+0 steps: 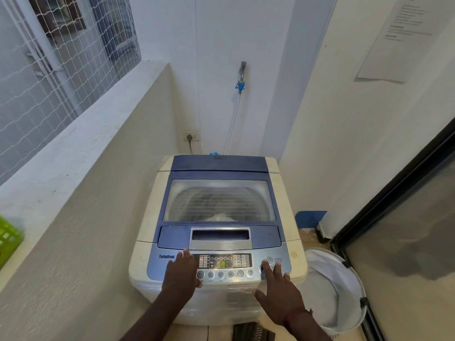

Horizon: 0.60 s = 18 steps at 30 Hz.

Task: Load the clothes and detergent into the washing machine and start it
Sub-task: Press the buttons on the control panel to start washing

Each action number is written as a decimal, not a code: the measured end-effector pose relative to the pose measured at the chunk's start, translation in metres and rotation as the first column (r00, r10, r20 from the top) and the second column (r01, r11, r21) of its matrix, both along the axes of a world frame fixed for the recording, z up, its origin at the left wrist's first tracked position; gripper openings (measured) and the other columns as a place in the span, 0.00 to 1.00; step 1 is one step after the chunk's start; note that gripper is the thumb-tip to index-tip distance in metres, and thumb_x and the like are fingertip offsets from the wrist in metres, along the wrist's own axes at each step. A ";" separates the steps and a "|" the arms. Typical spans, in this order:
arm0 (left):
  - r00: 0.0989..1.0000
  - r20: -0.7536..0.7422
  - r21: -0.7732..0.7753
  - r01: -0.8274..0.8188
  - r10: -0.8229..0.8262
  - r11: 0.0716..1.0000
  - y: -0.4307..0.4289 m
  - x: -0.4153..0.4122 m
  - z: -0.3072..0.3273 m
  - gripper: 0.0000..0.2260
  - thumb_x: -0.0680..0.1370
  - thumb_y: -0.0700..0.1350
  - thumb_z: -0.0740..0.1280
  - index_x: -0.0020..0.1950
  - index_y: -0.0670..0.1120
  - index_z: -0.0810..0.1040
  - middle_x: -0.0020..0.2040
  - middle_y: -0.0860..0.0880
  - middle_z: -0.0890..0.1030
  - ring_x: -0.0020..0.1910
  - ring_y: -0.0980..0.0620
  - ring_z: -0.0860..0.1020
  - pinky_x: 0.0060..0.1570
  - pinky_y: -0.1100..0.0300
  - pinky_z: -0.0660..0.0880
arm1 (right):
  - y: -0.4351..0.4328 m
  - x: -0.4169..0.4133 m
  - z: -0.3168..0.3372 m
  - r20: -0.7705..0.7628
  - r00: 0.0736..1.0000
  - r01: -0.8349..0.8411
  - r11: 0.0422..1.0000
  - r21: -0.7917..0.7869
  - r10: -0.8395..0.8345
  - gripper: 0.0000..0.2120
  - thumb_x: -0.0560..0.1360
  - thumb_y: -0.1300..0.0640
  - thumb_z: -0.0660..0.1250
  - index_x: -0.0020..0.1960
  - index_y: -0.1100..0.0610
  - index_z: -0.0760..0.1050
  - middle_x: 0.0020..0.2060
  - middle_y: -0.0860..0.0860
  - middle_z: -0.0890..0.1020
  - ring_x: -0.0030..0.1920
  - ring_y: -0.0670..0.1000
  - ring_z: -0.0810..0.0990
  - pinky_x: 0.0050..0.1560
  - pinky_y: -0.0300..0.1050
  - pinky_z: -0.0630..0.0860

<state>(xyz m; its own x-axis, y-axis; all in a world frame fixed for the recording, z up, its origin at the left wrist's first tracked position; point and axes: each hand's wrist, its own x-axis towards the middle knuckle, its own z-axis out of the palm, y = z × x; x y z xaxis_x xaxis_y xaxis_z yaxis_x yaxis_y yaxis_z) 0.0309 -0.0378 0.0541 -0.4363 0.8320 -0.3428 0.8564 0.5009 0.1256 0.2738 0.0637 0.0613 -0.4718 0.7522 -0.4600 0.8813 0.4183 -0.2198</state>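
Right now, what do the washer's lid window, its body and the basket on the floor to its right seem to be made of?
The lid window looks like clear glass or hard plastic: the drum shows through, with faint reflected lines. The washing machine body looks like cream plastic or painted metal, smooth and slightly yellowed. The laundry basket appears to be white plastic with a white fabric liner, judging by the creases.

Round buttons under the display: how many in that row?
6 show in one row under the lit display on the washing machine: from beside the left hand to. The right hand covers another control further right.
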 end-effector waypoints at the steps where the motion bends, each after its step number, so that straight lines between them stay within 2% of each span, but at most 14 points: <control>1: 1.000 -0.002 -0.001 0.000 0.000 1.000 0.000 0.000 -0.001 0.28 0.79 0.56 0.76 0.76 0.49 0.74 0.77 0.46 0.74 0.75 0.49 0.76 0.76 0.51 0.76 | 0.000 0.000 -0.001 0.001 1.000 -0.001 1.000 0.004 0.001 0.39 0.77 0.37 0.57 0.78 0.46 0.38 0.79 0.56 0.44 0.77 0.64 0.51 0.70 0.53 0.65; 7: 1.000 0.009 -0.034 0.009 -0.009 0.999 0.001 -0.001 -0.001 0.28 0.80 0.56 0.76 0.76 0.48 0.74 0.78 0.46 0.73 0.77 0.48 0.75 0.78 0.50 0.75 | 0.000 -0.002 -0.002 0.005 1.000 0.002 1.000 0.006 -0.002 0.38 0.77 0.38 0.57 0.78 0.46 0.39 0.79 0.56 0.44 0.77 0.64 0.51 0.70 0.54 0.66; 13: 0.999 0.037 0.004 0.002 -0.002 1.000 -0.001 -0.001 0.000 0.29 0.80 0.57 0.76 0.76 0.48 0.73 0.80 0.46 0.72 0.77 0.48 0.75 0.77 0.52 0.75 | -0.004 -0.004 -0.004 -0.002 1.000 0.017 0.999 0.042 -0.017 0.39 0.77 0.36 0.56 0.78 0.45 0.38 0.79 0.56 0.42 0.77 0.65 0.48 0.69 0.54 0.67; 16: 0.999 0.038 0.018 -0.008 0.007 1.000 -0.006 -0.001 0.000 0.32 0.80 0.59 0.74 0.80 0.47 0.69 0.84 0.45 0.67 0.81 0.47 0.71 0.80 0.51 0.72 | -0.011 -0.008 -0.005 -0.003 0.999 0.052 0.994 0.092 -0.052 0.40 0.76 0.34 0.55 0.78 0.45 0.37 0.78 0.56 0.41 0.77 0.65 0.47 0.68 0.53 0.67; 18: 1.000 0.027 -0.007 0.007 -0.007 1.000 -0.009 -0.001 -0.001 0.36 0.82 0.60 0.72 0.84 0.46 0.64 0.88 0.45 0.60 0.86 0.45 0.64 0.84 0.47 0.66 | -0.019 -0.009 -0.007 0.017 0.997 0.071 0.987 0.146 -0.074 0.40 0.75 0.32 0.51 0.78 0.46 0.37 0.78 0.57 0.42 0.77 0.65 0.49 0.68 0.54 0.67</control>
